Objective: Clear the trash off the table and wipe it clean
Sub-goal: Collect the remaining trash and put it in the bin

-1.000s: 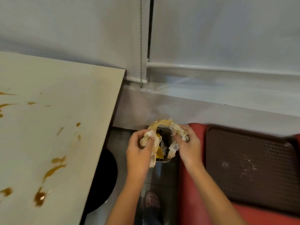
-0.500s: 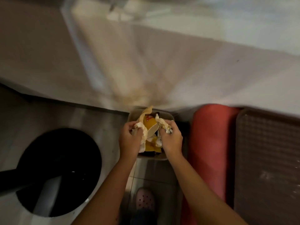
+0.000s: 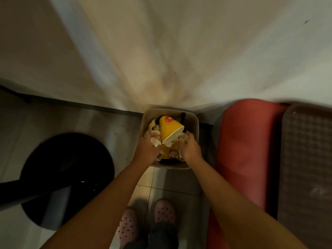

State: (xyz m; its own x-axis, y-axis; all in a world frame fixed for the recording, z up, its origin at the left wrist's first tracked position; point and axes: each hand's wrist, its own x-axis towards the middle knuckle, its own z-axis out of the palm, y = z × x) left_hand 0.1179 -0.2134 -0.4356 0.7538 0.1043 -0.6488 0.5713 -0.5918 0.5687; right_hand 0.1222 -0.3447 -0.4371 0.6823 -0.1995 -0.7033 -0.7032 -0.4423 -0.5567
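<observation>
The person is doing the trash step. 2 hands are reaching down into a small bin (image 3: 195, 123) that is sitting on the floor (image 3: 115, 126), between the black table foot (image 3: 68, 177) and the red seat (image 3: 246, 141).

The left hand (image 3: 147, 150) is curling its fingers round a wad of crumpled paper (image 3: 155, 141) at the left side of the bin. The right hand (image 3: 188, 150) is bending its fingers down onto more of the paper at the right side. I cannot tell if it is pinching the paper or only pushing on it.

A yellow cup (image 3: 169, 128) is lying tipped over in the bin, between the 2 hands, with its open end pointing toward the person. More trash is lying under it, too dark to name.

I think the paper is going in right now, so this part of the job is nearly done. The wiping part is not yet begun, as far as I can judge. The table top is not showing here, and no cloth is showing either.

Next, both hands are going to need to let go, so the paper is dropping in and not sticking to the fingers. Then the person is going to need something to wipe with.

A brown tray (image 3: 305, 159) is resting on the red seat. 2 pink shoes (image 3: 164, 212) are standing near the bin.
</observation>
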